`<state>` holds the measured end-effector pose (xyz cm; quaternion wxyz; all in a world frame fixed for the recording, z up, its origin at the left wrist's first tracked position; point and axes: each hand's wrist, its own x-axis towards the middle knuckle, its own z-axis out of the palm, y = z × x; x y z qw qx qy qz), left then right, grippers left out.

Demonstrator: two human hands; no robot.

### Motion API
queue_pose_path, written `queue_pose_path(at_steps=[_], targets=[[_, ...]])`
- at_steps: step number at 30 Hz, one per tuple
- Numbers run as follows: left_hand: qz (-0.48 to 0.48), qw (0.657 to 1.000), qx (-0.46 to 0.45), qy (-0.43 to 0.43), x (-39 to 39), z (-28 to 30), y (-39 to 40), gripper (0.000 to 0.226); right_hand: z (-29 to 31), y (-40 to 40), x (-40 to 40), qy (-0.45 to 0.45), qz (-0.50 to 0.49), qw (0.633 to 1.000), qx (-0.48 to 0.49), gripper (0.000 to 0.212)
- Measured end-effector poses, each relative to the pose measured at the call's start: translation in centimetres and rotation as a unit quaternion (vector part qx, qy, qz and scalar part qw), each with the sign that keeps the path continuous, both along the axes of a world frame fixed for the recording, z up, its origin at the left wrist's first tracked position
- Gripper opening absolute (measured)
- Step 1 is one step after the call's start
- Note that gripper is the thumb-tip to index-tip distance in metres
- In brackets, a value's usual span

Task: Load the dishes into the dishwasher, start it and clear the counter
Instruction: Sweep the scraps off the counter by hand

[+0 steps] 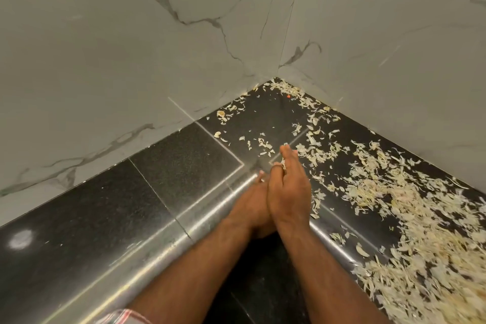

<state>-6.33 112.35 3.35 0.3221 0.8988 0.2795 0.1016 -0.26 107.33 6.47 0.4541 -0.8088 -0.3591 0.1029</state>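
Against the inner corner of the black granite counter (184, 155), taken as my landmark, I log the following, left to right.

Left of the corner: one wing of polished, speckled counter runs along a grey marble-veined wall (105, 47). I see one pale round glare spot (19, 239) near its far left end. Thin seams divide the slabs. The rounded front edge (147, 247) shines like metal.

At the corner itself: two walls meet, the second wall (394, 34) also veined grey. One small orange speck (288, 96) lies just in front of the corner.

In front of the corner, over the counter edge: two bare forearms, two hands. The left hand (252, 202) sits under and against the right hand (288, 189); palms together side by side. Right fingers extend straight toward the corner, with a few pale scraps caught between the hands near the fingertips. I cannot tell whether the left fingers curl around anything; they are mostly hidden.

Right of the corner: the second wing carries dry, papery peelings (394, 197), too many to count, sparse near the corner, thickening into one dense heap toward the lower right.

One patch of red-and-white checked cloth (123, 317) shows at the bottom edge, well in front of the corner.
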Motion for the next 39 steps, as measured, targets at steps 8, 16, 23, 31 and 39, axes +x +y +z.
queue_pose_path(at_steps=[8,16,23,31,39], targets=[[0.263,0.957,0.087,0.09,-6.7,-2.1,9.5,0.058,-3.7,0.3,-5.0,-0.089,0.205,0.967,-0.124,0.048],[0.283,0.951,0.098,0.081,-8.3,-2.4,10.7,0.055,-5.0,-1.7,2.3,-0.133,0.01,0.953,-0.271,0.053],[0.286,0.947,0.104,0.105,-7.3,-2.2,10.8,0.059,-4.1,1.8,-3.5,-0.163,0.177,0.952,-0.188,0.056],[0.323,0.927,0.094,0.166,-6.0,-2.3,14.8,0.072,-5.3,5.5,0.2,-0.185,0.125,0.944,-0.243,0.06],[0.148,0.975,0.13,0.105,0.2,-1.7,13.7,0.06,-5.3,5.4,0.5,-0.096,0.083,0.982,-0.14,0.048]])
